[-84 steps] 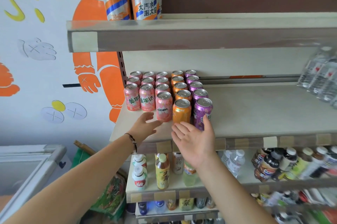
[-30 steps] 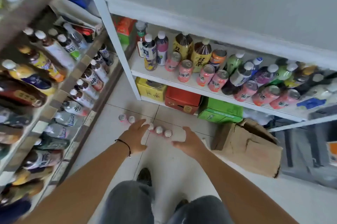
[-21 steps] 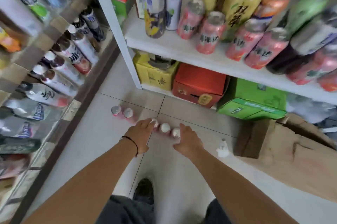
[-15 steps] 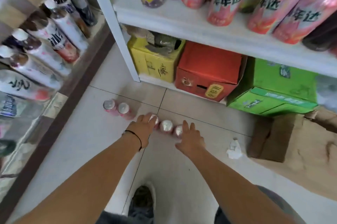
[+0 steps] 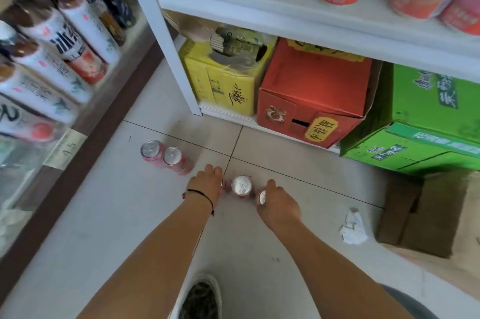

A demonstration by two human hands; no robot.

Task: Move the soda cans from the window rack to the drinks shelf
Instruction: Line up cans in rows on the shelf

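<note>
Since 0.5 s ago the view has dropped closer to the floor and both hands have closed in on a row of 3 pink soda cans standing upright on the tile; 2.8 s ago the hands were up at the drinks shelf beside the stocked can rows, so this looks like the start of the next pickup trip, not a placement. Left hand is curled over the left can of the row, covering nearly all of it, only a sliver of lid shows at its 3 o'clock edge; looks like a grip, fingers wrapped down the far side. Right hand is curled around the right can, lid peeking out at the hand's 9 o'clock, fingers over the top and far side. Middle can sits free between the 2 hands, just beside both gripped cans, lid fully visible, untouched. 2 more pink cans stand touching each other at 10 o'clock from the left hand, near but apart from it. White rack post and cartons (yellow, red, green) are at 12 to 2 o'clock. Judgement: 2 cans about to lift, 3 remain on the floor afterwards, so more trips needed. Risk: knocking the middle can on lift.
</note>
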